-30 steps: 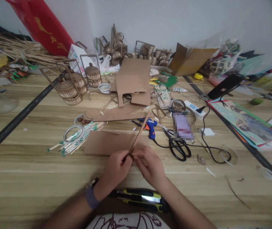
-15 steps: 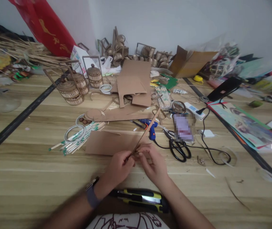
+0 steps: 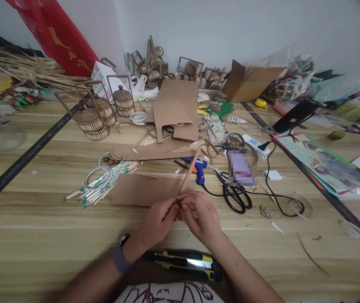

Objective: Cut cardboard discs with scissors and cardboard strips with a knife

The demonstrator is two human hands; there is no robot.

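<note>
Between both hands is a narrow cardboard strip [image 3: 189, 173], its long end slanting up and to the right. My left hand [image 3: 160, 219] pinches its lower end, which is mostly hidden by the fingers. Close beside it, my right hand [image 3: 200, 212] is closed on the same end with thumb and fingertips. Under the strip, just beyond the hands, lies a flat cardboard piece [image 3: 142, 190]. A blue glue gun [image 3: 200, 168] rests behind the strip, and black-handled scissors [image 3: 235, 197] lie to the right. Two yellow-and-black utility knives [image 3: 188, 263] sit near my body.
Sticks with green ends [image 3: 104, 185] and white rings [image 3: 98, 177] lie left. Small lidded baskets [image 3: 91, 123] stand behind them. Cardboard sheets [image 3: 176, 94] are stacked at the back centre. A power strip [image 3: 255, 145], a phone [image 3: 241, 168] and a black cable [image 3: 281, 198] occupy the right.
The strip's upper end has swung left and stands steeper, with the lower end now bunched between my fingers. My hands stay close together in nearly the same place.
</note>
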